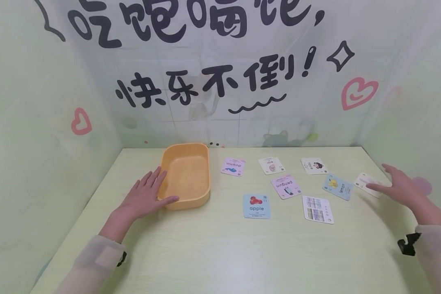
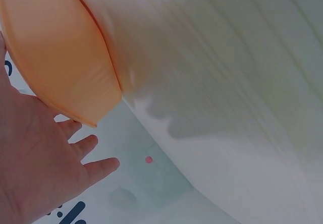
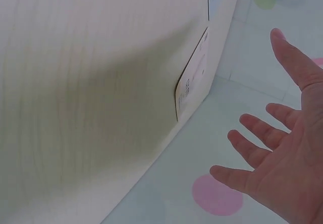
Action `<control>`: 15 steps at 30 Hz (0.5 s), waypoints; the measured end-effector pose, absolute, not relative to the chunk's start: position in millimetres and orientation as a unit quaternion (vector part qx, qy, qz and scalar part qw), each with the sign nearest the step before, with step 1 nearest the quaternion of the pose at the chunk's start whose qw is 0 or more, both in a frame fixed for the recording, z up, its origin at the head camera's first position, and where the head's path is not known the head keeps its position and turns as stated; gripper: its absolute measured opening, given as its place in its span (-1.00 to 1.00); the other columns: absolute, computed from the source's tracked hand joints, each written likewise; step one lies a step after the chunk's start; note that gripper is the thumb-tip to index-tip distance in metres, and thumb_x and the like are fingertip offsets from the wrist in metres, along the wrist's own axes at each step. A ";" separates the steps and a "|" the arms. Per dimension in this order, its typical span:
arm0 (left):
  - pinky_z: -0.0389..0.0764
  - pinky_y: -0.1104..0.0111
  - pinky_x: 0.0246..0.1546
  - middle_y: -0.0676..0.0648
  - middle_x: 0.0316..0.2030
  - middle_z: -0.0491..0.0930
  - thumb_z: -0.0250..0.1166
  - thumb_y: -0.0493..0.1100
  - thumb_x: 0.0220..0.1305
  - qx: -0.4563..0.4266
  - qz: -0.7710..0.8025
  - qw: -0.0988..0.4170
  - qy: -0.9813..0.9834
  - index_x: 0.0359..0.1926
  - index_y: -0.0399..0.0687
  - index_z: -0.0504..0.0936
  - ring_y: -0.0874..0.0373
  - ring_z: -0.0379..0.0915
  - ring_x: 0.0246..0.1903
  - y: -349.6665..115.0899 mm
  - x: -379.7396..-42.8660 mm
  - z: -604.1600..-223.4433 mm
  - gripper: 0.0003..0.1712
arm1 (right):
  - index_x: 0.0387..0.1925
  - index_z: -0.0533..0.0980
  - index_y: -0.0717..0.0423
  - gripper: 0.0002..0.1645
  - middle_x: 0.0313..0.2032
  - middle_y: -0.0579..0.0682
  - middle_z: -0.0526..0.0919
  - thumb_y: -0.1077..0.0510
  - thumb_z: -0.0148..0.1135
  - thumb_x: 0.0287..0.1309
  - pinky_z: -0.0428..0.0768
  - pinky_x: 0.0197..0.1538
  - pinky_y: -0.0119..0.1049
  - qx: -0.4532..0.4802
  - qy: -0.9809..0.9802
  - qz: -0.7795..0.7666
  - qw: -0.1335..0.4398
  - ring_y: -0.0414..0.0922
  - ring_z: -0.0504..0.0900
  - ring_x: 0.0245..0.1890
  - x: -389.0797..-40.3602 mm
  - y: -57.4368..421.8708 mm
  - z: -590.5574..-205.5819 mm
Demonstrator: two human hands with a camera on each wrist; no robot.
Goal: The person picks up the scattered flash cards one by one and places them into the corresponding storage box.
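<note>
An orange tray [image 1: 185,173] stands at the back left of the table, with nothing in it. My left hand [image 1: 142,199] is at its left side, fingers stretched out and thumb by the near rim; the left wrist view has the same hand [image 2: 45,163] beside the tray wall [image 2: 75,47]. At the far right, my right hand [image 1: 404,185] hovers with fingers spread, holding nothing. Closest to it lies a white card [image 1: 365,180], partly behind the thumb in the head view. In the right wrist view a gap shows between this card [image 3: 193,77] and the hand [image 3: 282,153].
Several picture cards lie right of the tray: dolphin [image 1: 233,167], ear [image 1: 271,165], face [image 1: 314,165], penguin [image 1: 286,187], lemon [image 1: 337,187], apple [image 1: 256,206] and a striped white one [image 1: 317,209]. Sheeted walls [image 1: 220,130] border the table's back and sides.
</note>
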State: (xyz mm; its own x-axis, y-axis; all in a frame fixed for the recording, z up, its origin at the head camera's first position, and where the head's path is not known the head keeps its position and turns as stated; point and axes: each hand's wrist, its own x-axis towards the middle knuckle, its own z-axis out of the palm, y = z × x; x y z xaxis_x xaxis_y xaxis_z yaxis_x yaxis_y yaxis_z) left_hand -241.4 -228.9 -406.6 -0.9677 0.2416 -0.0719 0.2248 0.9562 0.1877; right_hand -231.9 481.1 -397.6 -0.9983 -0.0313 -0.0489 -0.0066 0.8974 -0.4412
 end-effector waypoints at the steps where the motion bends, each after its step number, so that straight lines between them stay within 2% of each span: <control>1: -0.06 -0.40 0.47 -0.25 0.59 -0.21 0.00 0.61 0.20 0.117 0.089 0.047 0.988 0.58 -0.14 -0.12 -0.36 -0.24 0.52 -228.4 -241.9 -406.4 0.26 | 0.42 -0.25 0.64 0.20 0.32 0.73 -0.04 -0.15 0.19 0.32 0.12 0.26 0.59 -0.008 0.974 -0.224 0.026 0.64 -0.01 0.29 -231.9 482.4 -398.3; 15: -0.07 -0.41 0.46 -0.25 0.59 -0.21 0.01 0.61 0.19 0.114 0.094 0.051 0.988 0.59 -0.13 -0.12 -0.37 -0.25 0.52 -227.6 -245.0 -407.7 0.26 | 0.39 -0.22 0.69 0.20 0.26 0.78 -0.01 -0.14 0.20 0.31 0.17 0.21 0.59 -0.006 0.975 -0.216 0.043 0.67 0.04 0.22 -230.7 496.7 -409.0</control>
